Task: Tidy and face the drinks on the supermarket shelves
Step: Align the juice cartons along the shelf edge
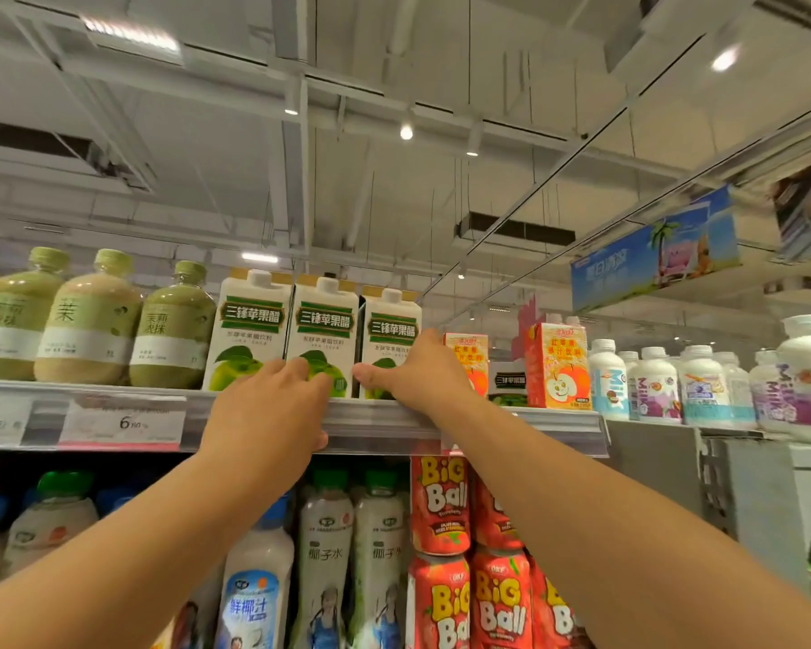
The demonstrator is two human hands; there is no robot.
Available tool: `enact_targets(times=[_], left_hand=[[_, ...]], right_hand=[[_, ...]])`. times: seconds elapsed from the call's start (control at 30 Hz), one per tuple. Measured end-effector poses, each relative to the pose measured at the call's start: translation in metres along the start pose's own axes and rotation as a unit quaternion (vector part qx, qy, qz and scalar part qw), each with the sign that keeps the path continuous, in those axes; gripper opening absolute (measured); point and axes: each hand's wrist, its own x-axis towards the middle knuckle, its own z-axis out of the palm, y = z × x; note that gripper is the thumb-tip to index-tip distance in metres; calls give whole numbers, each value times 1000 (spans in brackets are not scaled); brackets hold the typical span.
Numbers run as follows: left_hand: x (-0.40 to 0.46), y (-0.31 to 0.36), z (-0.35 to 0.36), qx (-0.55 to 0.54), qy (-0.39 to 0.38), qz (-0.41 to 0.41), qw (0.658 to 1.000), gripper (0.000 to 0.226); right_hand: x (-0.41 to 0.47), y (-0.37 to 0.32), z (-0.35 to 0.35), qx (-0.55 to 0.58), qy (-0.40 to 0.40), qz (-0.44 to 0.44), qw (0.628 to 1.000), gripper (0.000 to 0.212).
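White-and-green apple vinegar cartons stand upright along the top shelf [385, 416] edge. Left hand [272, 409] lies with fingers across the middle carton [325, 330]; right hand [420, 372] wraps the right carton [391, 330], which sits slightly back, nearest it.

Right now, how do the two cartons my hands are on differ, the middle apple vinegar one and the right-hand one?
The middle carton faces squarely forward; the right carton looks turned slightly and sits a bit lower in view. The left hand touches the middle carton's lower front, fingers fairly straight; the right hand wraps the right carton's side, thumb across its front. Both are white with green apples, the same green label and a white cap.
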Motion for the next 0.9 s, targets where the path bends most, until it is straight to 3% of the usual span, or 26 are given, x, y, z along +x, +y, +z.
enact_targets(times=[0.33, 0.53, 0.7, 0.9], left_hand=[[-8, -1, 7, 8, 39, 13, 999, 35], [-19, -16, 9, -43, 28, 39, 998, 44], [-44, -56, -3, -26, 72, 45, 996, 46], [-74, -101, -4, -9, 61, 56, 997, 44]], right_hand=[[-9, 0, 6, -67, 28, -35, 997, 67], [-56, 2, 17, -157, 140, -104, 972, 49], [-94, 23, 30, -240, 92, -211, 943, 49], [-110, 13, 47, -242, 73, -138, 958, 61]])
